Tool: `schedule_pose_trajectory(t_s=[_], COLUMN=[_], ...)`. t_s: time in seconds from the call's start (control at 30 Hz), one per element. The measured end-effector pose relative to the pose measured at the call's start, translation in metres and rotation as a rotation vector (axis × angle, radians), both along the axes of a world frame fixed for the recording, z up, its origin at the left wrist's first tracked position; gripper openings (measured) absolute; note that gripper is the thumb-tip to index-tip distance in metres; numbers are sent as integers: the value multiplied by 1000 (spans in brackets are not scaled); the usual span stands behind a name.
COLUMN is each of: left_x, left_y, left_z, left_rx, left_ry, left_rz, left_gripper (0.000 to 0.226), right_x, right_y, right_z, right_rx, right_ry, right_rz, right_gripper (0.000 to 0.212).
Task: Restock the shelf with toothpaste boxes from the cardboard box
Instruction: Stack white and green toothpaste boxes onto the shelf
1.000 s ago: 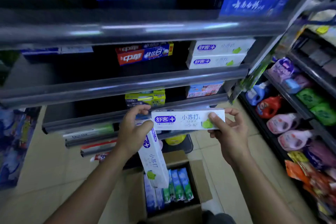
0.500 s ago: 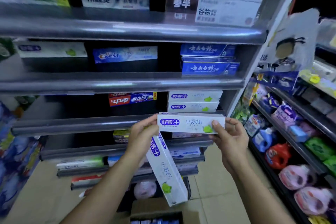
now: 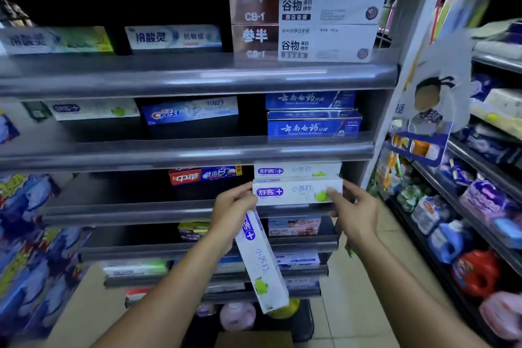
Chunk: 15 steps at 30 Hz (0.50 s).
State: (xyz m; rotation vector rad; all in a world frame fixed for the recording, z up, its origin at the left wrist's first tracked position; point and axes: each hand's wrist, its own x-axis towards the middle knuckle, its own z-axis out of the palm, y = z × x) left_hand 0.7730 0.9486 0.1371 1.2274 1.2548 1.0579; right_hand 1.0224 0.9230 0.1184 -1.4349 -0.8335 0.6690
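Two hands are pinching a white cardboard toothpaste box (image 3: 296, 192) (left hand (image 3: 234, 210) also gripping a spare box (image 3: 260, 260)); right hand (image 3: 356, 215) should be sliding it level onto the grey metal shelf (image 3: 127, 210).

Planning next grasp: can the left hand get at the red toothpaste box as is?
Likely not: left hand holds the level white box and hanging white box; path to the red toothpaste box looks open.

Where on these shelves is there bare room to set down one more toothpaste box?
Widest bare patch: the shelf at hand level, left of the red box. A narrow gap one shelf up, between the Crest box and the blue boxes. Crowded: right of the red box, where white boxes sit.
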Motion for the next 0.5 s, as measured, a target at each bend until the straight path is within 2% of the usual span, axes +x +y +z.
schedule_pose_trajectory(t_s=[0.27,0.33,0.43,0.5], left_x=[5,6,7,8], left_y=[-2,0,4,5], left_z=[10,11,12,11], left_rx=[39,40,20,8], left_ry=[-46,-35,-30,-24], left_rz=[-65,-70,-64,-76], left_gripper=[54,58,52,51], right_x=[0,0,-1,-1], right_y=[3,6,9,12], right_z=[-3,-5,-7,-7], right_rx=[19,14,-3,0], right_ry=[99,97,52,61], right_rz=[-2,14,46,61], right_gripper=[15,27,28,36])
